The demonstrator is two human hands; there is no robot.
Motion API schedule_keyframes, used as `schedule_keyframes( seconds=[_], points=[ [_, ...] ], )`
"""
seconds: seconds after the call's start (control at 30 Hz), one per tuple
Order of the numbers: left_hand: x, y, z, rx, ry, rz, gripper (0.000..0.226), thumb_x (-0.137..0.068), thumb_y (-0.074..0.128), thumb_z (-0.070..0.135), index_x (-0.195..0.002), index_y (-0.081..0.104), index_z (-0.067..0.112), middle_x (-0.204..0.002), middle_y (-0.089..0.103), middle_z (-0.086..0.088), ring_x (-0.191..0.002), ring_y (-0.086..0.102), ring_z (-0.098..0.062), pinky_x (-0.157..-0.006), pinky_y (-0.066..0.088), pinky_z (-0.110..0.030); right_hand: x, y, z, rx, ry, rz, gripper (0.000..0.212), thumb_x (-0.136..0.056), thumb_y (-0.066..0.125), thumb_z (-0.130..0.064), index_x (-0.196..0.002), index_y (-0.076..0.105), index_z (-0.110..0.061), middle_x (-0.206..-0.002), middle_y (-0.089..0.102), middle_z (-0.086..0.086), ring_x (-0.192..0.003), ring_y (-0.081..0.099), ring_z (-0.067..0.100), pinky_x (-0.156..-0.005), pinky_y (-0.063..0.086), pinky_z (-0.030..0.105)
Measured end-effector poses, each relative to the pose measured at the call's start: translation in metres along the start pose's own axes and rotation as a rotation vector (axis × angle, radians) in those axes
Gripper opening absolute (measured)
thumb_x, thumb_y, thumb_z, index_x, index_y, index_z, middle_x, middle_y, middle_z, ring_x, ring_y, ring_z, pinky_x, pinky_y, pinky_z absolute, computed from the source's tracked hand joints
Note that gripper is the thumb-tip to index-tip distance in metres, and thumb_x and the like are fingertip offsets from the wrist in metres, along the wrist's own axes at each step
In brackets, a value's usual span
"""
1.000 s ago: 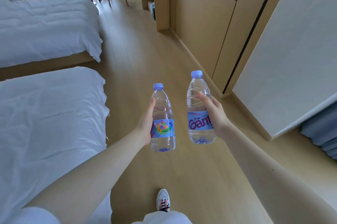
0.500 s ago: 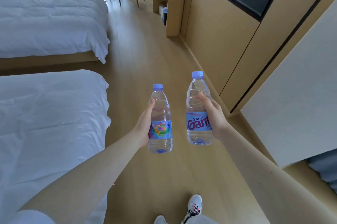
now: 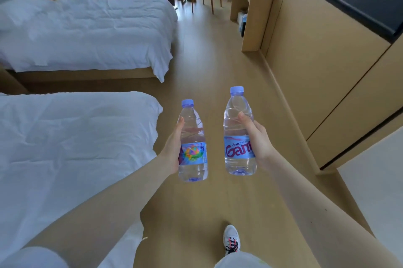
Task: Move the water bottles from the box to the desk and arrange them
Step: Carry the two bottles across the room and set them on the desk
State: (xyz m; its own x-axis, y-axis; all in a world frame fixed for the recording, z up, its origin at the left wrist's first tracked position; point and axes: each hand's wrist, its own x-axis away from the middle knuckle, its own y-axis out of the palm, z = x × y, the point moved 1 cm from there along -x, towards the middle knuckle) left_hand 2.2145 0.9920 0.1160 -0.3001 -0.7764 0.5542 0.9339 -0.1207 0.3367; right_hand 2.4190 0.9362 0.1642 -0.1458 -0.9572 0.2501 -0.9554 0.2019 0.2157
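Gripping rainbow-label bottle upright in left hand; at its 3 o'clock, clasping second bottle, lettered "Gan…", in right hand.

Wooden floor with near bed, far bed, desk, sneaker.

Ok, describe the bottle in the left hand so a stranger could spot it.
Beside the near bed, two bottles are held upright over the floor. The left hand grips the left bottle. Its label is a multicoloured swirl; the right bottle shows red lettering.
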Motion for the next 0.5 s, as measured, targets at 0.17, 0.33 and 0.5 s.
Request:
schedule_keyframes(
  seconds=[0.17,0.33,0.5],
  points=[
    [-0.048,0.047,0.028,0.014,-0.004,0.001,0.057,-0.084,0.047,0.07,-0.098,0.067,0.018,-0.092,0.072,-0.006,-0.079,0.07,-0.022,-0.074,0.058,-0.033,-0.059,-0.038,-0.025,-0.032,-0.005,-0.028,0.031,-0.091,0.06,-0.039,-0.101,0.064,-0.01,-0.078,0.073,0.004,-0.066,0.071,0.019,-0.055,0.054,0.025],
    [-0.091,0.084,0.046,-0.01,-0.038,0.032,0.064,-0.079,0.05,0.073,-0.105,0.067,0.018,-0.1,0.071,-0.007,-0.086,0.07,-0.024,-0.081,0.056,-0.037,-0.113,-0.072,-0.038,-0.057,0.01,-0.018,0.036,-0.09,0.061,-0.04,-0.11,0.063,-0.011,-0.082,0.074,0.001,-0.071,0.072,0.019,-0.056,0.054,0.025],
    [-0.121,0.097,0.062,-0.003,-0.034,0.027,0.069,-0.069,0.055,0.073,-0.107,0.064,0.016,-0.104,0.069,-0.008,-0.087,0.069,-0.023,-0.079,0.056,-0.036,-0.152,-0.088,-0.042,-0.095,0.05,-0.042,0.04,-0.088,0.061,-0.043,-0.112,0.062,-0.011,-0.082,0.074,0.001,-0.071,0.073,0.02,-0.056,0.054,0.025]
  ],
)
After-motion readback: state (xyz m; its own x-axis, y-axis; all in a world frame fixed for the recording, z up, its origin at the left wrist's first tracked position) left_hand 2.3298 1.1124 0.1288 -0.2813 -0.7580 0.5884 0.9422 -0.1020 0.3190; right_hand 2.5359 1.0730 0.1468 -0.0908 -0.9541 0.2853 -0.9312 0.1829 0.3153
